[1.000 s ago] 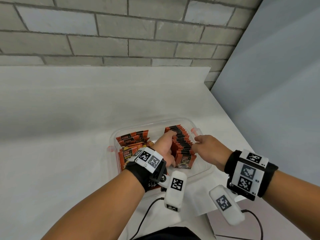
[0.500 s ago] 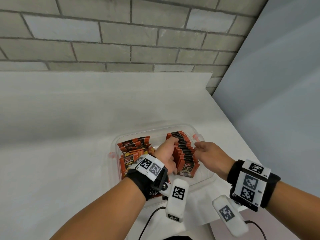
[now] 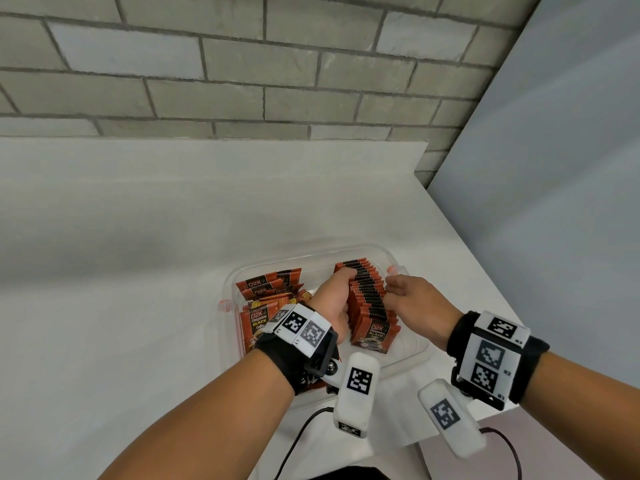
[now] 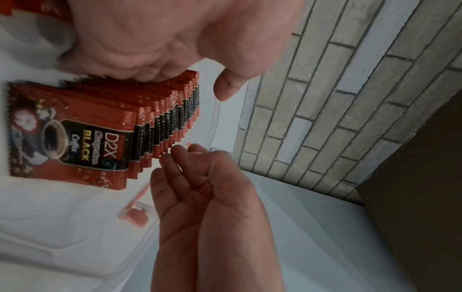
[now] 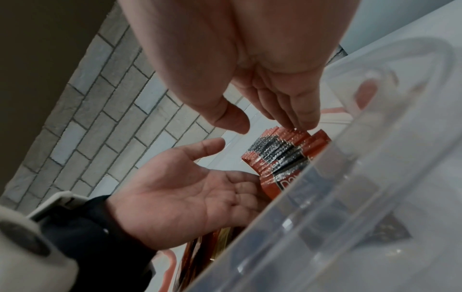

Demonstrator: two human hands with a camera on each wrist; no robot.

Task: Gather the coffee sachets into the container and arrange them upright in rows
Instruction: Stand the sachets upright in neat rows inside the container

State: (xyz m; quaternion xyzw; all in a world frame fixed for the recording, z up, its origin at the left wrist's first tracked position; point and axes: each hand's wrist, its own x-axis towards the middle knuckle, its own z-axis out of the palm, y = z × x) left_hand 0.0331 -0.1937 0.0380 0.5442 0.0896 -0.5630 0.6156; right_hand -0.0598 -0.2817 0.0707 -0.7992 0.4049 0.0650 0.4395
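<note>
Table edge: your table (image 3: 138,271) fills the left and centre of the head view; its right edge runs diagonally from the upper right corner near the brick wall (image 3: 242,81) down toward the lower right, with a grey panel (image 3: 554,202) beyond it.
Open room: the widest bare surface lies to the left of and above the container in the frame.
Container: the clear container (image 3: 408,358) sits low and centre in the head view, near the table's right edge; you see orange clips at its left and upper-right rims.
Loose sachets: a pile of coffee sachets (image 3: 263,289) lies tilted and overlapping in the container's left half.
Left hand: your left hand (image 3: 332,299) is inside the container, fingers fairly straight and together, their tips pressed against the left side of the row; thumb apart and touching nothing.
Row: the upright row of sachets (image 3: 370,299) stands in the container's right half, packed face to face between your two hands, the front one showing its D2X label.
Right hand: your right hand (image 3: 415,303) is loosely curled, fingertips (image 4: 175,154) touching the right edge of the row; it grips nothing.
Gap: room shows between the row and the container's right wall.
</note>
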